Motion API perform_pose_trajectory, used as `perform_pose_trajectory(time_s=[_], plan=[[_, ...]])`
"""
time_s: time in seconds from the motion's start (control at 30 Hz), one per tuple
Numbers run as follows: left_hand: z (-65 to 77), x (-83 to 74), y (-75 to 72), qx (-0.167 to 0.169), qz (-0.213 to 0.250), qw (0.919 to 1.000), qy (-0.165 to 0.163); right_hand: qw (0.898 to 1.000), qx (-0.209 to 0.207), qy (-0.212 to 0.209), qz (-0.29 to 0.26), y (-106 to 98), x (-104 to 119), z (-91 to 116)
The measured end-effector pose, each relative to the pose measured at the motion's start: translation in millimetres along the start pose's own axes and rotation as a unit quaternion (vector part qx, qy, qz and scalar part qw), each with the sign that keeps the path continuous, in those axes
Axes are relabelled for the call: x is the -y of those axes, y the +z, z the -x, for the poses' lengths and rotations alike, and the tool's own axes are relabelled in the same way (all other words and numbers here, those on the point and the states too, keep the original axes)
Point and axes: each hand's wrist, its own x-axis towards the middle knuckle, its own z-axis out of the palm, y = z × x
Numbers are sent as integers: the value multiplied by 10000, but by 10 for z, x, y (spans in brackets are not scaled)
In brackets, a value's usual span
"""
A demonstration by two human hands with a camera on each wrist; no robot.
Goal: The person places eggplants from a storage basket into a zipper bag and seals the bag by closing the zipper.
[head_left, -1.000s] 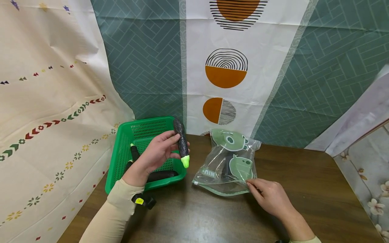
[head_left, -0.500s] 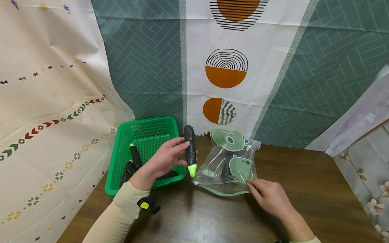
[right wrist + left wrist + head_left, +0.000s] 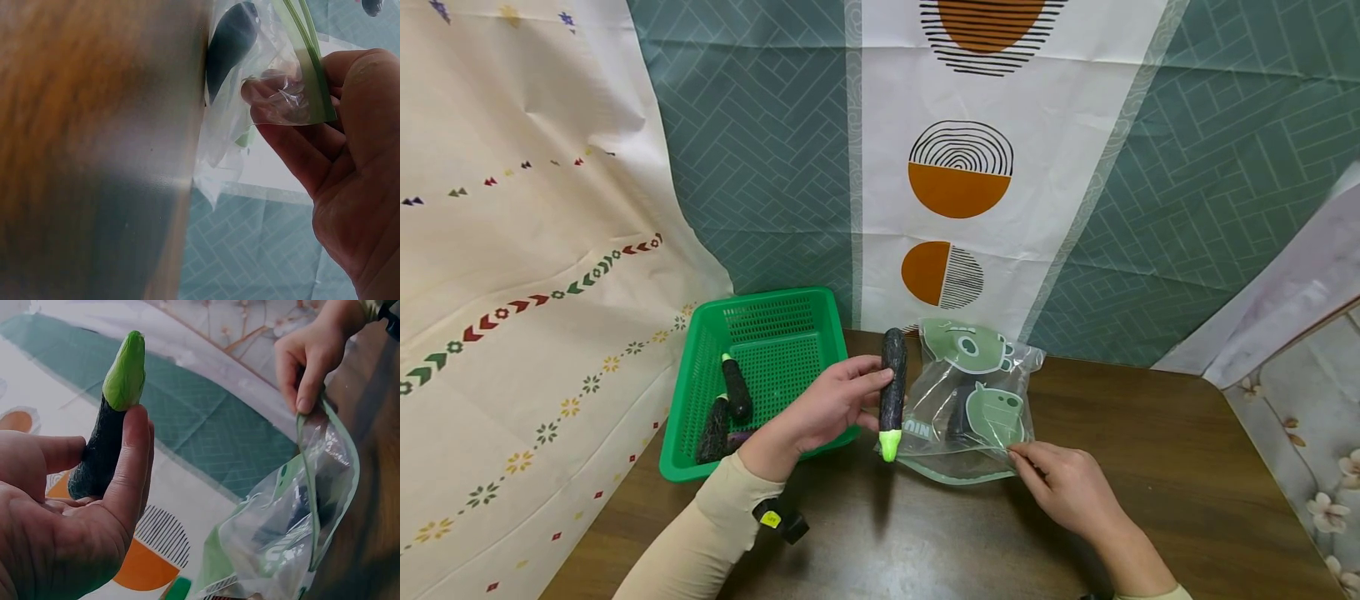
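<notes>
My left hand [image 3: 842, 400] pinches a long dark eggplant [image 3: 892, 392] with a bright green stem end. In the head view it stands nearly upright with the green end down, just left of a clear zip bag [image 3: 955, 458] printed with green cartoon animals. The thumb and fingers are on either side of it in the left wrist view. My right hand [image 3: 1067, 483] pinches the bag's green-edged mouth at its right corner. The mouth stands parted in the left wrist view. A dark object [image 3: 234, 40] shows through the plastic, partly hidden by the print in the head view.
A green plastic basket [image 3: 681, 417] stands on the left of the brown wooden table [image 3: 1150, 475]. Several dark eggplants [image 3: 737, 389] lie in it, one partly behind my left forearm. Patterned cloths [image 3: 760, 150] hang behind and to the left.
My left hand has carried the eggplant from above the basket's right rim rightward and nearer, to the bag's left edge. My right hand has stayed at the bag's corner.
</notes>
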Motion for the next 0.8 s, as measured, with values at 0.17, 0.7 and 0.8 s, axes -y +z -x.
perform_pose_trajectory(time_s=[0.17, 0.7, 0.8], plan=[[-28, 53, 80, 210, -39, 9997, -88, 9999, 62, 82, 13, -5, -5, 7], [-102, 276, 321, 463, -365, 9968, -532, 9998, 117, 148, 0, -10, 12, -6], [-115, 339, 356, 488, -418, 9959, -645, 9998, 144, 168, 24, -15, 18, -11]])
